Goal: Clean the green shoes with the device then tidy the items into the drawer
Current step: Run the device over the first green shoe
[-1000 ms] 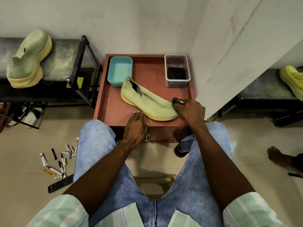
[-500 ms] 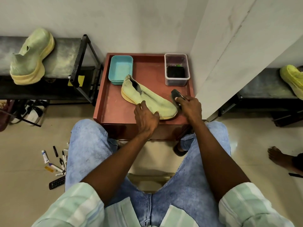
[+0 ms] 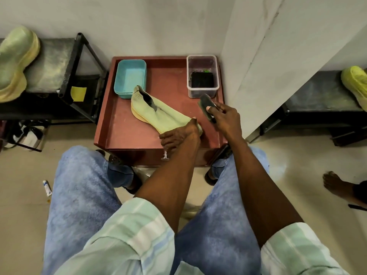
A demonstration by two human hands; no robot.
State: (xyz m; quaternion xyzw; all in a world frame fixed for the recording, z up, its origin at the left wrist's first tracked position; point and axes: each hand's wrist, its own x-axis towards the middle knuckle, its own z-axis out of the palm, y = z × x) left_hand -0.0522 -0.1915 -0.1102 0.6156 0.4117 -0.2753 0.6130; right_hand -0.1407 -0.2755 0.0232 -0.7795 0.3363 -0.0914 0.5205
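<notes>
The green shoe (image 3: pixel 158 114) lies on its side on the red cabinet top (image 3: pixel 123 133), toe toward the person. Nearest, at the front edge, the left hand (image 3: pixel 178 135) closes over the toe, pinning it. Just right of the toe, the right hand (image 3: pixel 224 118) grips the dark device (image 3: pixel 206 106), lifted clear of the shoe — cleaning looks about to begin. Next the device must come down onto the upper while the toe stays held. Farther back stand a teal tray (image 3: pixel 130 76) and a clear box (image 3: pixel 202 74).
</notes>
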